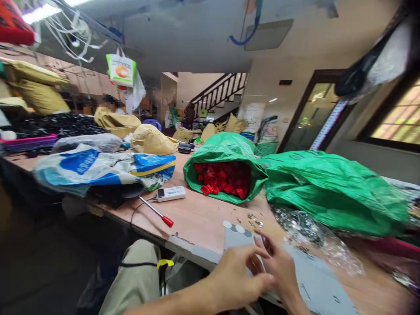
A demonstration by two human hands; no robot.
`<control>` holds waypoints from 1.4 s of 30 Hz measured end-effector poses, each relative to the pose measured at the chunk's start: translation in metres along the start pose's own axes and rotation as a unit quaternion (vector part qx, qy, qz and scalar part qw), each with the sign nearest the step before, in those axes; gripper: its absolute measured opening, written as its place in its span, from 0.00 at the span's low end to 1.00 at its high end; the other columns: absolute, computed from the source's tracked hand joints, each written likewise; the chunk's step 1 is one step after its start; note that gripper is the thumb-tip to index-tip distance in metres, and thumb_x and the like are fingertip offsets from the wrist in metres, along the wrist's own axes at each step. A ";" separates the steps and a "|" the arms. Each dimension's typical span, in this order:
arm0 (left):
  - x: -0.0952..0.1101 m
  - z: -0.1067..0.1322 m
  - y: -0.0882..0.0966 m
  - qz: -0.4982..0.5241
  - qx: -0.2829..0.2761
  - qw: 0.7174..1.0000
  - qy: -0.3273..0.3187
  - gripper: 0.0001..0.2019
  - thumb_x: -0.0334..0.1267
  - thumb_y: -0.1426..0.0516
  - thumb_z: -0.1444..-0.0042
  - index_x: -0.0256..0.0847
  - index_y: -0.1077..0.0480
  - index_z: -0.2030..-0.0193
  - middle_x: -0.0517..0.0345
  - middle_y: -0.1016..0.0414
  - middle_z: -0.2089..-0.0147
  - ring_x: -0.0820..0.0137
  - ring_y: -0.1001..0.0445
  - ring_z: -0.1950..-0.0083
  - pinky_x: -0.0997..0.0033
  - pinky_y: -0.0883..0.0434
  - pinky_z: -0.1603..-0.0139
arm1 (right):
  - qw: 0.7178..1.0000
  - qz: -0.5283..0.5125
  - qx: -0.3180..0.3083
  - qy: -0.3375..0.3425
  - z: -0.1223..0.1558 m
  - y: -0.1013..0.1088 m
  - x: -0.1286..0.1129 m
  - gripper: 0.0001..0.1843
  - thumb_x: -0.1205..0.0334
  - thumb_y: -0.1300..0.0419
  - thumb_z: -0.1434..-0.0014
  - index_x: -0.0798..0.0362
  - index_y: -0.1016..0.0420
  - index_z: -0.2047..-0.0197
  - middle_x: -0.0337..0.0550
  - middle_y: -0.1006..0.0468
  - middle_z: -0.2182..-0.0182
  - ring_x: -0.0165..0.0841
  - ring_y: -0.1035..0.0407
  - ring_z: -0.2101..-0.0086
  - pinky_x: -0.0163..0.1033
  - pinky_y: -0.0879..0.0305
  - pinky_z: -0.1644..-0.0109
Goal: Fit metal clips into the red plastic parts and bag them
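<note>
Over the near edge of the counter (197, 223), head view: left hand (239, 273) beside right hand (280, 264), both above a grey sheet (316, 280). Left grip fairly wide, thumb apart from bent fingers; right fingers curled, something dark at them, cannot tell if held. Grey sheet lies flat under the hands, pale discs printed at its far corner, dark strokes nearer.

Writing: blue-and-white sack (108, 168) carries blurred characters, unreadable. White device (171, 194) has a dark screen and a label too small to read. Hanging bag (121, 70), green-edged, shows an orange picture and illegible lettering.

Counter top is pinkish wood, worn at the edge. On it: small metal bits (254, 218), a red-tipped rod (156, 211), a green sack (226, 144) open on red pieces (223, 177), another green sack (328, 188) right of it, clear plastic bag (305, 229) in front.

Room: dark-railed staircase (219, 96) behind, glazed door (310, 113), barred window (398, 118) at right, bright tube light (46, 11) upper left.
</note>
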State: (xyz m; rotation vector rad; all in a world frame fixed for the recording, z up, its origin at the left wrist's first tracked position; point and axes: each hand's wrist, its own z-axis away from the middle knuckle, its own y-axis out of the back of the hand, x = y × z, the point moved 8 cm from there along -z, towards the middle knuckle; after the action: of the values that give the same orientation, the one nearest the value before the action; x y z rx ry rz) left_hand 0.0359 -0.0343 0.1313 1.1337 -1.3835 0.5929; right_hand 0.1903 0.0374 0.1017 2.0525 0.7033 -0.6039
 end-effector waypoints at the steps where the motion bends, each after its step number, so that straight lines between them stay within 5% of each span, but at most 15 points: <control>1: -0.002 -0.007 0.011 -0.061 0.048 0.997 -0.009 0.21 0.36 0.38 0.43 0.42 0.28 0.42 0.55 0.21 0.54 0.64 0.23 0.55 0.60 0.27 0.46 | 1.000 0.008 -0.018 0.000 -0.021 -0.003 0.002 0.28 0.41 0.45 0.42 0.52 0.17 0.53 0.40 0.23 0.78 0.37 0.28 0.77 0.39 0.32 0.73; 4: -0.002 -0.018 0.030 -0.197 0.094 0.974 -0.056 0.22 0.34 0.38 0.44 0.45 0.28 0.42 0.55 0.22 0.55 0.61 0.24 0.57 0.54 0.26 0.50 | 0.998 0.060 -0.033 -0.002 -0.078 -0.021 0.010 0.26 0.48 0.46 0.41 0.58 0.19 0.52 0.49 0.18 0.71 0.41 0.24 0.69 0.41 0.31 0.65; 8: -0.006 -0.027 0.048 -0.223 0.085 0.967 -0.084 0.19 0.33 0.40 0.41 0.45 0.30 0.42 0.55 0.23 0.53 0.61 0.24 0.56 0.56 0.26 0.53 | 0.994 0.091 -0.063 -0.020 -0.133 -0.070 0.023 0.21 0.57 0.40 0.45 0.56 0.20 0.50 0.50 0.16 0.65 0.42 0.23 0.65 0.41 0.32 0.60; 12: -0.018 -0.044 0.068 -0.239 0.102 0.962 -0.085 0.16 0.33 0.41 0.39 0.46 0.30 0.44 0.56 0.24 0.52 0.61 0.23 0.54 0.59 0.27 0.54 | 0.991 0.101 -0.072 -0.046 -0.168 -0.106 0.033 0.20 0.61 0.37 0.46 0.55 0.21 0.49 0.52 0.17 0.64 0.44 0.24 0.61 0.41 0.35 0.58; 16: -0.042 -0.058 0.092 -0.239 0.124 0.962 -0.039 0.15 0.34 0.42 0.38 0.46 0.29 0.45 0.57 0.24 0.52 0.63 0.23 0.56 0.61 0.27 0.57 | 0.992 0.059 -0.083 -0.071 -0.181 -0.110 0.032 0.11 0.61 0.36 0.47 0.54 0.20 0.60 0.51 0.18 0.64 0.43 0.26 0.60 0.40 0.35 0.58; 20: -0.062 -0.062 0.108 -0.221 0.138 0.965 0.026 0.18 0.35 0.42 0.38 0.46 0.32 0.41 0.57 0.24 0.51 0.65 0.23 0.58 0.62 0.27 0.59 | 0.985 -0.039 -0.126 -0.108 -0.150 -0.088 0.019 0.21 0.50 0.41 0.41 0.55 0.24 0.50 0.47 0.21 0.66 0.33 0.33 0.73 0.36 0.39 0.72; 22: -0.068 -0.061 0.110 -0.207 0.145 0.967 0.045 0.21 0.38 0.41 0.38 0.46 0.34 0.39 0.56 0.25 0.50 0.66 0.24 0.57 0.61 0.26 0.57 | 0.967 -0.105 -0.186 -0.139 -0.117 -0.080 0.011 0.22 0.46 0.42 0.40 0.54 0.24 0.54 0.42 0.23 0.69 0.26 0.42 0.80 0.33 0.46 0.79; 24: -0.072 -0.061 0.107 -0.191 0.149 0.969 0.052 0.27 0.41 0.38 0.41 0.46 0.37 0.35 0.55 0.26 0.48 0.65 0.24 0.57 0.59 0.25 0.55 | 0.887 -0.297 -0.263 -0.236 -0.074 -0.082 0.004 0.19 0.49 0.36 0.44 0.53 0.25 0.56 0.39 0.26 0.69 0.22 0.48 0.81 0.30 0.55 0.81; 27: -0.077 -0.060 0.093 -0.175 0.144 0.973 0.031 0.38 0.40 0.32 0.48 0.48 0.42 0.32 0.53 0.28 0.44 0.64 0.24 0.54 0.57 0.23 0.52 | 0.791 -0.428 -0.300 -0.319 -0.024 -0.083 -0.007 0.17 0.53 0.30 0.48 0.52 0.26 0.59 0.36 0.28 0.70 0.19 0.50 0.81 0.27 0.61 0.81; 32: -0.075 -0.045 0.070 -0.126 0.116 0.984 -0.054 0.23 0.32 0.39 0.42 0.48 0.32 0.39 0.54 0.27 0.48 0.67 0.24 0.52 0.68 0.22 0.56 | 0.739 -0.463 -0.348 -0.344 0.016 -0.088 -0.018 0.20 0.51 0.28 0.47 0.53 0.26 0.58 0.33 0.33 0.74 0.19 0.54 0.80 0.27 0.64 0.80; 36: -0.071 -0.033 0.070 -0.124 0.100 0.986 -0.045 0.15 0.33 0.42 0.38 0.45 0.26 0.45 0.56 0.27 0.56 0.72 0.26 0.61 0.74 0.23 0.64 | 0.773 -0.373 -0.404 -0.318 0.020 -0.080 -0.009 0.29 0.44 0.29 0.48 0.53 0.25 0.49 0.32 0.36 0.76 0.21 0.54 0.80 0.28 0.62 0.79; 39: -0.068 -0.031 0.071 -0.125 0.095 0.987 -0.029 0.13 0.34 0.40 0.40 0.43 0.25 0.48 0.56 0.27 0.58 0.73 0.27 0.63 0.74 0.22 0.63 | 0.868 -0.244 -0.351 -0.253 0.003 -0.063 0.012 0.30 0.41 0.33 0.45 0.52 0.23 0.46 0.36 0.31 0.74 0.25 0.47 0.79 0.32 0.52 0.78; 42: -0.070 -0.033 0.070 -0.129 0.093 0.987 -0.010 0.12 0.34 0.38 0.42 0.43 0.24 0.50 0.57 0.26 0.58 0.73 0.25 0.63 0.76 0.23 0.65 | 0.961 -0.072 -0.216 -0.155 -0.022 -0.040 0.030 0.25 0.44 0.37 0.45 0.53 0.19 0.53 0.43 0.25 0.70 0.34 0.34 0.73 0.37 0.39 0.70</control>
State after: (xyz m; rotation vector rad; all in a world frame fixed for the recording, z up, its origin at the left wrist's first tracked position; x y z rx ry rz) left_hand -0.0222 0.0419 0.0898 1.4466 -1.1913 0.5310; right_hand 0.1888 0.0824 0.0710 1.4732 0.7264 -0.7591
